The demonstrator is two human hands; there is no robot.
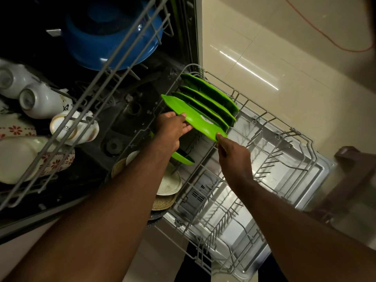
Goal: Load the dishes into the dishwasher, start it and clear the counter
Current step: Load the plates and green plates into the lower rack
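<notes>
5 green plates [211, 94]; 2 hands [173, 131] [232, 153]

Floor [284, 47]: glossy cream tiles, upper right of the frame, streaked with light reflections.
Cord [354, 51]: thin, orange, curving across the tiles, top right.
Brown furniture [354, 171]: blurred, right edge.

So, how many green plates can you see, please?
5 green plates: three stand in the lower rack; one held by left hand and right hand; one below the left wrist. Others may be hidden.
</notes>
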